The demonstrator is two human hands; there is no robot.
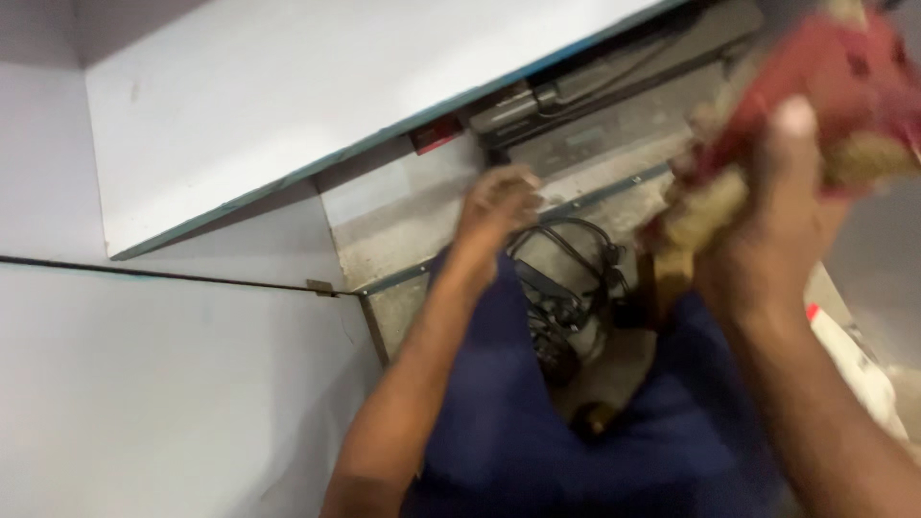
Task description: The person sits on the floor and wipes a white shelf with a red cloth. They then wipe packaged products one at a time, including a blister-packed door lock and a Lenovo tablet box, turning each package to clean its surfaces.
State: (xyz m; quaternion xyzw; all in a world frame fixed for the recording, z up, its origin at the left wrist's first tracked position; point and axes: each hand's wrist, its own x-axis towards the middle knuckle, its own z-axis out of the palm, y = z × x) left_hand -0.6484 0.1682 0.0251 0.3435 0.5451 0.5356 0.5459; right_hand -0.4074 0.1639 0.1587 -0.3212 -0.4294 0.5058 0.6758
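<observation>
We hold a bunched red and tan cloth (815, 105) high at the upper right, our right hand (767, 240) clenched around its lower folds, thumb up across the fabric. Our left hand (494, 206) reaches down toward the floor; whether it grips anything we cannot tell through the blur. Below it lie tangled black cables (566, 278) on the grey floor (413, 221). A white board (288, 96) slants across the left, and our dark blue clothing (576, 422) fills the bottom.

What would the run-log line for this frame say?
right hand: lifts red-and-tan cloth | left hand: lowered, empty-looking | below: black cables | view: blurred
</observation>
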